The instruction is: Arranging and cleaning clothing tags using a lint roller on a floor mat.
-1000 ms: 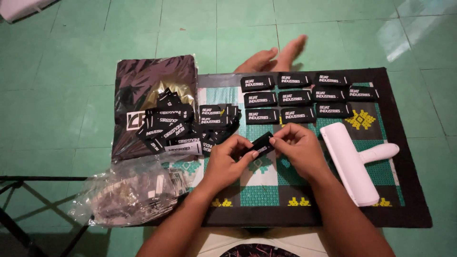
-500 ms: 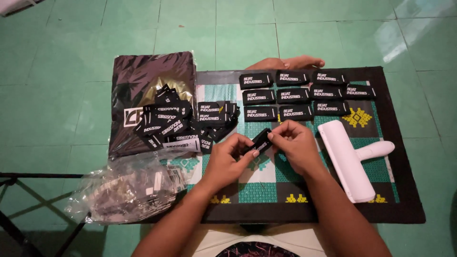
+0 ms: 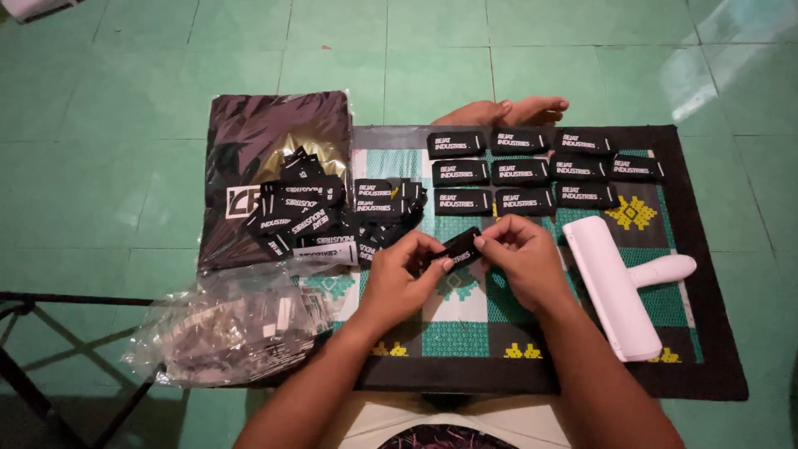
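Head view: black label (image 3: pixel 459 248) pinched between both hands.

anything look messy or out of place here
Mostly tidy. The pile of black labels is a jumble, spilling off the mat onto the dark bag, unlike the neat label rows. Both hands hold one label.

Bare forearms, no sleeves, pale shorts (image 3: pixel 465 420), bare feet (image 3: pixel 507 111)
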